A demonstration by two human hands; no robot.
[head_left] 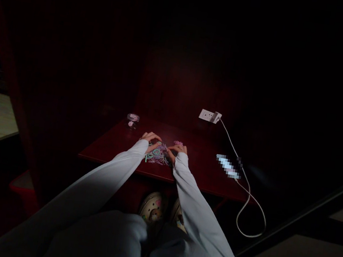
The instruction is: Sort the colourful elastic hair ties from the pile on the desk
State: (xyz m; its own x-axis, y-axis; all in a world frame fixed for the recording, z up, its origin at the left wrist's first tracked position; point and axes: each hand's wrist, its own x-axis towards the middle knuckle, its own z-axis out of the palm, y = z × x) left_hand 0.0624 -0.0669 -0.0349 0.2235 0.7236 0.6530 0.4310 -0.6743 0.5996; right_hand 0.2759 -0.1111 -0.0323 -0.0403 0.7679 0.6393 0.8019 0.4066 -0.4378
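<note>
A pile of small, thin, coloured loops [158, 157], like hair ties or rubber bands in green, purple and pink, lies near the front of the dark red table. My left hand [150, 139] is at the pile's left side, its fingers reaching forward and its thumb apart from them. On the right side, my right hand [178, 151] has thumb and finger drawn close together over the loops; what is between them is too small to make out. Just beyond that hand sits a pink bunch [178, 142], partly hidden by it.
A small clear round container [133, 118] stands at the table's back left. On the right lies a blurred-out phone [228, 167], its white cable [248, 186] running to a wall socket [207, 115] and looping past the table edge. A dark red tabletop [198, 166] carries these things.
</note>
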